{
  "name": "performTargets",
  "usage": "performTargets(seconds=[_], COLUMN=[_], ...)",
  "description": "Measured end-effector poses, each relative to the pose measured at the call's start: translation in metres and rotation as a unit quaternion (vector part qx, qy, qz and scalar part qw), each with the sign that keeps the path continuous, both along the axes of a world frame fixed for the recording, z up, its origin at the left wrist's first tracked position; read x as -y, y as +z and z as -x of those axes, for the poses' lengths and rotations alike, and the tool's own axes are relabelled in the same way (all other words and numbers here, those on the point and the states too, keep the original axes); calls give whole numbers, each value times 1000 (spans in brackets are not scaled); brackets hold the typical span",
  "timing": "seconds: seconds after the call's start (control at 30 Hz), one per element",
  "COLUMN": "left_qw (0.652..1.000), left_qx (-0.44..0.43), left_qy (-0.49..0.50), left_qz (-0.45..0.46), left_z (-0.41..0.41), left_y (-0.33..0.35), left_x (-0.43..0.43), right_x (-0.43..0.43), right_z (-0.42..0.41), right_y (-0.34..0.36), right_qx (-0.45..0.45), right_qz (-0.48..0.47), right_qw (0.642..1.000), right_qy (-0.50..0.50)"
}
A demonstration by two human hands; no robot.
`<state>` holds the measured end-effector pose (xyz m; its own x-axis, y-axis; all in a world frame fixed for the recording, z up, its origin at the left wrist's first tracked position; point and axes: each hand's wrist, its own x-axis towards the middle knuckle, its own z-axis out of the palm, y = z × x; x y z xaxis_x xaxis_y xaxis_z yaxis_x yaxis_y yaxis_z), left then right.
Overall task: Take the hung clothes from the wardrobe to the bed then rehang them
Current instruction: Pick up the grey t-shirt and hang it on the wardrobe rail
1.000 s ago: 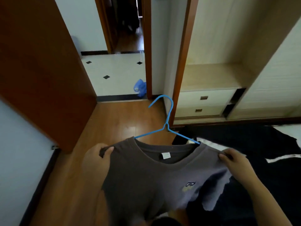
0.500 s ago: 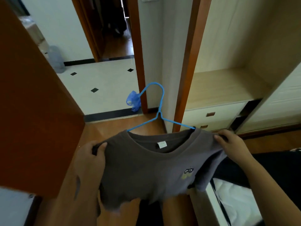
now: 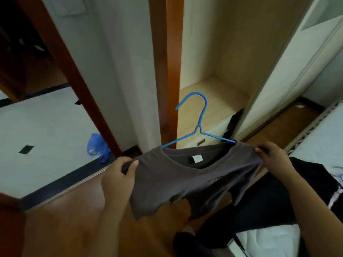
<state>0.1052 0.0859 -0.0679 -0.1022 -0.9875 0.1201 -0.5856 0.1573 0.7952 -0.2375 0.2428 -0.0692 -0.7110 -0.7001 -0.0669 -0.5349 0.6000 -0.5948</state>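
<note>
Left hand [image 3: 117, 177], right hand [image 3: 274, 156] pinched shoulders of dark grey cotton T-shirt [image 3: 185, 182] on blue wire hanger [image 3: 199, 127]; hook needed holding upright, shoulders level

Wooden floor [image 3: 65, 229], white wall [image 3: 120, 62], tiled hallway [image 3: 46, 127]

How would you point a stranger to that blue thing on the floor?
Find the pale tiled floor beyond the brown door frame. At the frame's foot lies a crumpled blue plastic bag. The only other blue thing, the wire hanger, is held up in a grey T-shirt; the bag is soft and translucent.
</note>
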Motion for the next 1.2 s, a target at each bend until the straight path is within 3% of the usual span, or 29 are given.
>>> performTargets(seconds=[0.33, 0.57, 0.8, 0.97, 1.07, 1.2], left_qw=[981, 957, 951, 948, 952, 960], left_qx=[9, -51, -70, -88, -97, -101], left_qy=[-180, -257, -232, -203, -175, -124], left_qz=[75, 125, 193, 228, 233, 229], left_z=[231, 384, 481, 523, 542, 560], left_y=[-16, 4, 40, 74, 88, 99], left_x=[68, 102, 169, 227, 277, 356], right_x=[-26, -46, -14, 34, 77, 151], right_z=[150, 228, 290, 323, 344, 373], right_y=[-18, 8, 64, 105, 131, 159], right_qx=[-31, -60, -152, -200, -185, -95], right_qz=[10, 18, 13, 19, 36, 93], right_qw=[965, 933, 944, 964, 978, 991], right_qy=[-259, -356, -292, -176, -84, -15])
